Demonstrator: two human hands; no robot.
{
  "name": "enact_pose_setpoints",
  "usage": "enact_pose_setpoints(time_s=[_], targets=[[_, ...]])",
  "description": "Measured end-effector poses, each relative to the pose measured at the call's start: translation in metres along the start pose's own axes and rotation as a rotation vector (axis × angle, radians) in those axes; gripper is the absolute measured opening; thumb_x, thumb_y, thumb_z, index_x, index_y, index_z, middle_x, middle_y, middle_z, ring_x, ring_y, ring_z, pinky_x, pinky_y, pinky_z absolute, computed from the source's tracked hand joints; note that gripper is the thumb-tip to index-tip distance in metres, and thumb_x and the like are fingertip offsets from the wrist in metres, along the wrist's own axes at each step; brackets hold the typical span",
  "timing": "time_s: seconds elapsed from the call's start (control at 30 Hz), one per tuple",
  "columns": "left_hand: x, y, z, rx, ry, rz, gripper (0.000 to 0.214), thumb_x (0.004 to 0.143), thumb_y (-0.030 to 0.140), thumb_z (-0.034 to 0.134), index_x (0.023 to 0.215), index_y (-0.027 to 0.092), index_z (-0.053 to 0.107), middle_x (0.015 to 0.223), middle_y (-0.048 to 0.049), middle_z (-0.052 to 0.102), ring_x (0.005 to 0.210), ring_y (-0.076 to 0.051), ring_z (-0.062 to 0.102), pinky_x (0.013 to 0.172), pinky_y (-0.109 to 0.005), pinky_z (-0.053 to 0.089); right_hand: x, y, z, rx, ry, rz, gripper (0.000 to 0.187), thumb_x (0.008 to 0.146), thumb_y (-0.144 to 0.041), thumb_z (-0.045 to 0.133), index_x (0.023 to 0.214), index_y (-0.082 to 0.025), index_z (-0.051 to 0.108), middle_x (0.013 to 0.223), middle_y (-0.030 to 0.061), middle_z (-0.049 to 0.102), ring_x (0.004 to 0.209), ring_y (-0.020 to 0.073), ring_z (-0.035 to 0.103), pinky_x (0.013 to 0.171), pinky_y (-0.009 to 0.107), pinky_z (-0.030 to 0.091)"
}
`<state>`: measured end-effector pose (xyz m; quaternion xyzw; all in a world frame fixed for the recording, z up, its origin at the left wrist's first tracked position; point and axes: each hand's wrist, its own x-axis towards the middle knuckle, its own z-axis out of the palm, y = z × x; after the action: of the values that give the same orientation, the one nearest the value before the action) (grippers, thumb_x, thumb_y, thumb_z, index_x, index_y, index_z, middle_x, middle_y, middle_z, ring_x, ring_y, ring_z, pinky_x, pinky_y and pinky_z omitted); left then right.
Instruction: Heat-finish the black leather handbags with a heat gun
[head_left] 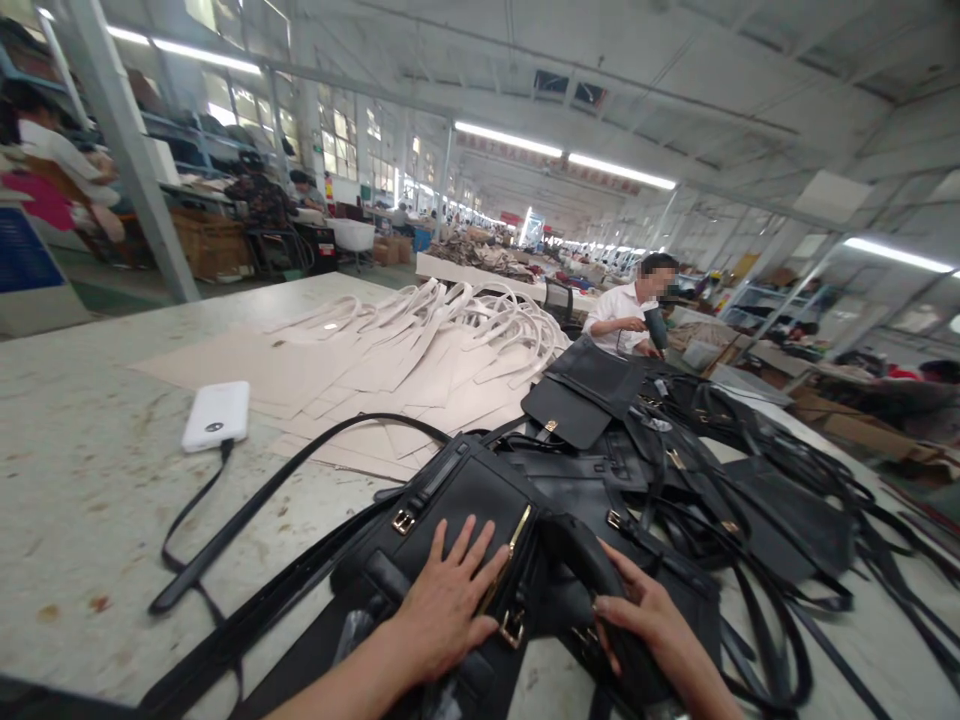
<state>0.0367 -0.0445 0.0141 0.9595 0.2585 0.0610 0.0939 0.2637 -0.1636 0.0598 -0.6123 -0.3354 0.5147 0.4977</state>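
A black leather bag (465, 490) with gold buckles and a gold zip lies on the table in front of me. My left hand (450, 600) rests flat on its front, fingers spread, close beside the zip. In my right hand (645, 610) is a black heat gun (581, 555), its barrel directed at the right side of the bag. My fingers wrap round its grip, and part of the tool runs out of view at the bottom. A long black strap (300, 470) curves from the bag to the left.
More black bags (780, 520) with loose straps are heaped on the right. Beige cut pieces with looped straps (442, 350) cover the table's middle. A white power bank (216, 415) with a black cable sits on the left. Across the table, a co-worker (622, 315) holds a similar tool.
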Motion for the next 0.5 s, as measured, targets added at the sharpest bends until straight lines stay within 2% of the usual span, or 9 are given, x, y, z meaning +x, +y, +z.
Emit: enact_pose_setpoints(time_s=[0.13,0.23,0.3,0.4,0.5], targets=[[-0.001,0.000,-0.002,0.020,0.006,-0.001,0.077,0.072,0.041,0.054,0.134,0.031,0.009,0.143,-0.0064,0.007,0.129,-0.031,0.000,0.098,-0.059,0.001,0.027,-0.003,0.001,-0.012,0.037,-0.041,0.078,0.063,-0.024,0.065,0.129,-0.013,0.026,0.044,-0.0026,0.061,0.031,0.0128,0.050,0.030,0.021,0.041],[0.000,0.001,-0.002,0.016,-0.008,-0.001,0.077,0.072,0.039,0.054,0.134,0.031,0.008,0.143,-0.0068,0.006,0.129,-0.031,0.000,0.097,-0.060,0.001,0.049,-0.004,0.000,-0.005,0.123,-0.079,0.076,0.063,-0.025,0.066,0.128,-0.016,0.029,0.047,-0.0032,0.061,0.032,0.0135,0.051,0.032,0.023,0.043],[-0.001,0.002,-0.004,0.005,-0.021,0.010,0.077,0.072,0.039,0.054,0.134,0.030,0.009,0.143,-0.0070,0.007,0.128,-0.032,-0.001,0.097,-0.061,0.001,0.055,-0.007,-0.004,0.000,0.197,-0.099,0.079,0.064,-0.027,0.066,0.130,-0.016,0.024,0.048,-0.0041,0.061,0.034,0.0141,0.053,0.034,0.024,0.045],[-0.008,0.006,-0.009,-0.014,-0.033,0.038,0.075,0.073,0.037,0.054,0.134,0.030,0.011,0.143,-0.0067,0.009,0.128,-0.032,0.001,0.097,-0.061,0.001,0.042,-0.011,-0.013,0.003,0.255,-0.104,0.084,0.065,-0.032,0.066,0.132,-0.015,0.017,0.048,-0.0049,0.061,0.036,0.0139,0.053,0.037,0.024,0.045],[-0.019,0.010,-0.006,-0.034,-0.036,0.109,0.075,0.073,0.038,0.055,0.134,0.029,0.011,0.142,-0.0073,0.011,0.128,-0.032,0.004,0.098,-0.060,0.004,0.008,-0.006,-0.023,-0.001,0.209,-0.050,0.085,0.065,-0.036,0.066,0.132,-0.014,0.019,0.048,-0.0030,0.061,0.035,0.0146,0.053,0.037,0.024,0.043]])
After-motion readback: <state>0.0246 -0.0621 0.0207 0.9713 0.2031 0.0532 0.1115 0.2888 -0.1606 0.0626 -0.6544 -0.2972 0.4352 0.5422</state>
